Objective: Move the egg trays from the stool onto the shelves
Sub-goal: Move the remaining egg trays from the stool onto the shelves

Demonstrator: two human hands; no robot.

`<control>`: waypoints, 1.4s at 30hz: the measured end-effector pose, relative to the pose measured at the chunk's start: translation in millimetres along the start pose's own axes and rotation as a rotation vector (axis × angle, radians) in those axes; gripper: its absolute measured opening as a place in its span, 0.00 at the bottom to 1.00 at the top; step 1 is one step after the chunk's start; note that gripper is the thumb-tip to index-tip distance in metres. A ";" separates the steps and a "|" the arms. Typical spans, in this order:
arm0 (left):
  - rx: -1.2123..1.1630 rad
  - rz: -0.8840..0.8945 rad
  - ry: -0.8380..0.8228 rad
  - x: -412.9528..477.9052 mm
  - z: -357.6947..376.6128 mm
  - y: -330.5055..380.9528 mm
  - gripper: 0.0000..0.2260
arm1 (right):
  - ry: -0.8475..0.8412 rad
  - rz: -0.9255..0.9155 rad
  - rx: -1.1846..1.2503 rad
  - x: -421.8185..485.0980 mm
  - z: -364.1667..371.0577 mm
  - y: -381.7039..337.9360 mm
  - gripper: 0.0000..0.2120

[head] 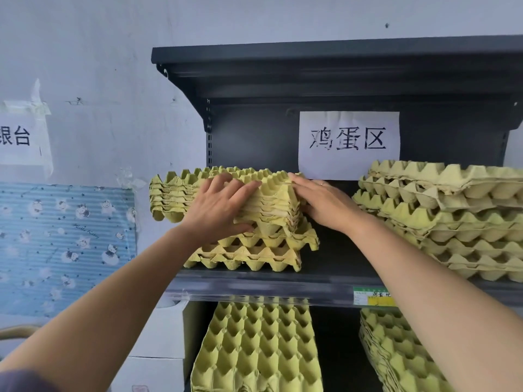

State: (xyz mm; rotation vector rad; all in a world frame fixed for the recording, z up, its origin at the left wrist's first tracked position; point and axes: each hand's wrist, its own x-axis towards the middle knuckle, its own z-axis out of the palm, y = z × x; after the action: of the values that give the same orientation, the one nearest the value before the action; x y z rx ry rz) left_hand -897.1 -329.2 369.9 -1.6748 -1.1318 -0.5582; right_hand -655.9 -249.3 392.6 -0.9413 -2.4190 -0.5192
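Observation:
A stack of yellow-green egg trays [175, 193] rests on a lower pile of egg trays [254, 253] on the upper dark shelf [325, 273]. My left hand [218, 207] clasps the stack's near corner, fingers over its top and thumb underneath. My right hand [325, 205] presses flat against the stack's right side. The stack overhangs the shelf's left end. The stool is out of sight.
A taller, uneven pile of trays [452, 219] fills the shelf's right part. On the shelf below lie more trays [257, 346] and another pile [396, 355]. A white paper sign [349, 145] hangs on the back panel. White boxes [161, 343] stand at the left.

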 end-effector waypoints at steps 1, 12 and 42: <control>-0.022 -0.008 -0.021 -0.1 -1.1 -1.8 0.44 | 0.033 0.025 0.087 1.9 -2.2 -1.4 0.29; -0.101 -0.171 -0.200 -23.9 -18.5 -55.3 0.42 | 0.022 -0.045 -0.030 8.1 -39.0 -77.3 0.27; -0.148 -0.168 -0.340 -5.0 6.9 -27.9 0.27 | -0.018 0.136 -0.170 4.0 8.8 -43.9 0.24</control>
State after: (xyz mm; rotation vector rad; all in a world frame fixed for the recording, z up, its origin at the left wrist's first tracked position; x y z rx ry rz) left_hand -924.9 -323.2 376.5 -1.8597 -1.5181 -0.4816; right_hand -692.1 -273.0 380.4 -1.1775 -2.3337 -0.6770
